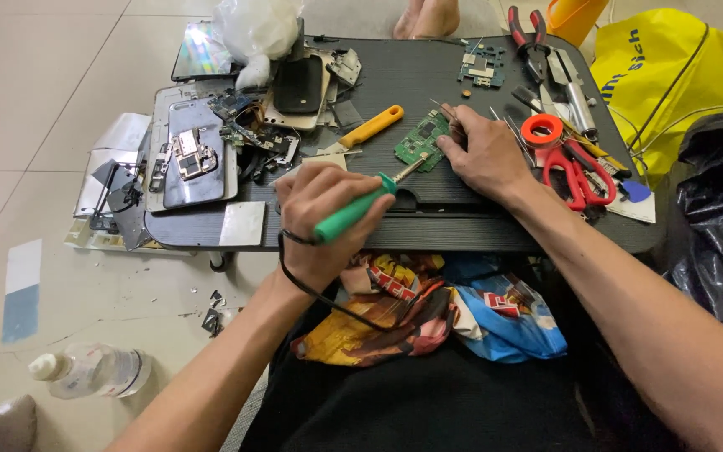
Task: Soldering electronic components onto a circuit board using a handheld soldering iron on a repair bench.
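Head view: my left hand (328, 219) grips a green-handled soldering iron (353, 211), tip at two o'clock touching a small green circuit board (421, 141); my right hand (485, 155) pinches the board's edge.

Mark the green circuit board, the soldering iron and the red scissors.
green circuit board (419, 141), head view, board's middle.
soldering iron (350, 214), head view, green handle.
red scissors (573, 170), head view, red handle loop.

This looks like a home used as a small repair corner for phones. The person sits on a pale tiled floor (60, 67) at a low black lap table (428, 222). On the table lie opened phone bodies (194, 155), green circuit boards (422, 141), pliers (527, 33) and red scissors (575, 172). A plastic bottle (89, 371) lies on the floor.
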